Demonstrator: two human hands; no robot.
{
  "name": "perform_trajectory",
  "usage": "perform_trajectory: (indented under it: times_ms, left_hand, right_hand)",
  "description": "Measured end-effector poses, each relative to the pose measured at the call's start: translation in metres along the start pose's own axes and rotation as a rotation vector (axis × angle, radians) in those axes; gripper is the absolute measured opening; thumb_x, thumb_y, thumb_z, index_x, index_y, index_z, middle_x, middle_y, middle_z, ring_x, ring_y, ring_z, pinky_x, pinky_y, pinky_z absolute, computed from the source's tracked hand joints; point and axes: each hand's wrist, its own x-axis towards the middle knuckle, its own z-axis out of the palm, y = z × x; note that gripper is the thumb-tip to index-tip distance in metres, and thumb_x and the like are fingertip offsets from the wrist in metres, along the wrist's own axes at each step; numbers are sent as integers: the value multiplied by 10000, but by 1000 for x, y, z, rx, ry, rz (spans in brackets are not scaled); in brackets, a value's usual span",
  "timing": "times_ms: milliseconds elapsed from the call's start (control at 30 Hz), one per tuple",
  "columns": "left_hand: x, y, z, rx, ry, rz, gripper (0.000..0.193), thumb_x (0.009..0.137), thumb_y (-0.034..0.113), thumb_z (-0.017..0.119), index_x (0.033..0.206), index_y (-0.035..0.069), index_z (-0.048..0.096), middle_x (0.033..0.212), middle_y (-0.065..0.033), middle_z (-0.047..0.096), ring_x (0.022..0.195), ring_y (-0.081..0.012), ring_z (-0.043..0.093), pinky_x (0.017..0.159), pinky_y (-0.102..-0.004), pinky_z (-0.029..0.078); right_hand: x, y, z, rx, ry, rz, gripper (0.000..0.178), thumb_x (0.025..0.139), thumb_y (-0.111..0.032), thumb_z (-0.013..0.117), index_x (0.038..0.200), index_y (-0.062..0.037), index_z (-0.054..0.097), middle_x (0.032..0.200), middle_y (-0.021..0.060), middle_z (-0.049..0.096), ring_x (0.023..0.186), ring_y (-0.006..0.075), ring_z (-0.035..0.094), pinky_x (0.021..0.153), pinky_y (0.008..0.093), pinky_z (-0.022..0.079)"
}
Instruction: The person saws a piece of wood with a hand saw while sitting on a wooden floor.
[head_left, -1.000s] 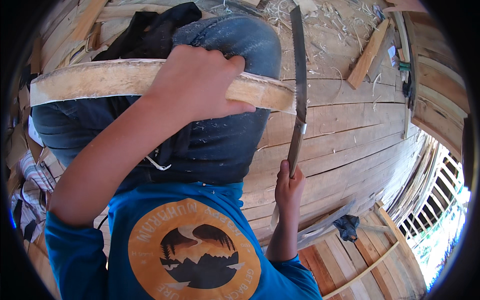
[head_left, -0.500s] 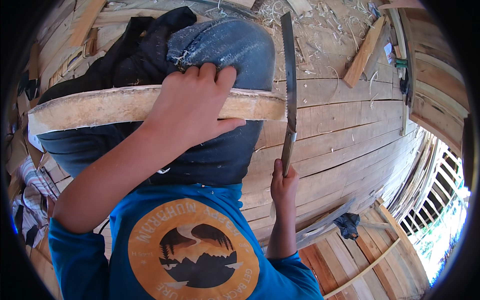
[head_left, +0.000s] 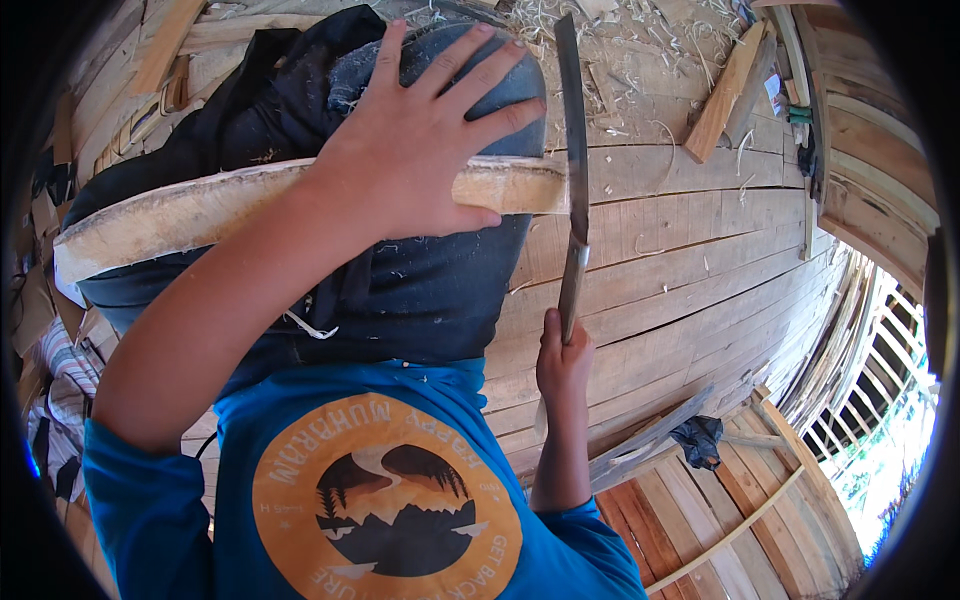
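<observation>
A long, slightly curved strip of pale wood (head_left: 180,212) with a rough edge lies across my lap. My left hand (head_left: 415,145) rests over the strip toward its right end, fingers spread out flat past the far edge onto the dark trouser leg (head_left: 430,280). Its thumb is at the near edge. In my right hand (head_left: 566,362) is the handle of a handsaw (head_left: 577,140), whose blade stands upright in the picture beside the strip's right end. Whether the teeth touch the wood, I cannot tell.
Plank flooring (head_left: 660,290) spreads to the right, littered with curled shavings (head_left: 640,40) at the far side. A loose board (head_left: 728,92) lies at the far right. A black plastic bag (head_left: 697,440) sits by a wooden platform (head_left: 730,510) at lower right.
My left hand has loosened from the wood's far edge; its fingers have spread and reached farther away. The strip's right end has shifted slightly away from me. The saw has barely moved.
</observation>
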Motion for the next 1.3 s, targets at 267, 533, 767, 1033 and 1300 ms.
perform_trajectory:
  times_ms: [267,533,767,1033,1300]
  left_hand:
    - [4,3,1,13,27,9,936,625,551,800,1438,320,398,1570,-62,220,1462,-286,164,1139,-655,133]
    - [5,4,0,36,21,-23,932,619,547,803,1433,332,401,1567,-60,227,1460,-288,173,1139,-653,143]
    - [15,6,-22,30,-142,32,880,739,614,660,1464,222,353,1560,-154,185,1447,-373,146,1121,-674,101]
    - [6,3,1,23,39,-29,914,616,522,808,1419,331,413,1564,-55,229,1457,-297,180,1135,-657,145]
    - [5,6,-3,9,28,-22,911,621,491,817,1420,323,412,1566,-50,227,1457,-297,177,1140,-649,139]
  right_hand:
    - [-4,9,1,-84,-16,-8,297,973,-255,553,814,-4,561,580,208,498,553,432,515,490,436,380]
    - [-6,18,8,-63,21,-7,273,973,-226,555,830,5,574,595,214,514,524,393,515,499,434,388]
    - [-9,31,3,-97,12,-9,289,967,-231,569,811,12,574,582,210,498,506,371,504,487,426,380]
    - [-20,47,0,-73,4,10,279,957,-229,589,808,7,584,570,202,482,483,330,468,477,403,374]
    - [25,14,13,1,35,-70,399,978,-269,558,701,14,520,543,128,425,504,189,372,482,387,324]
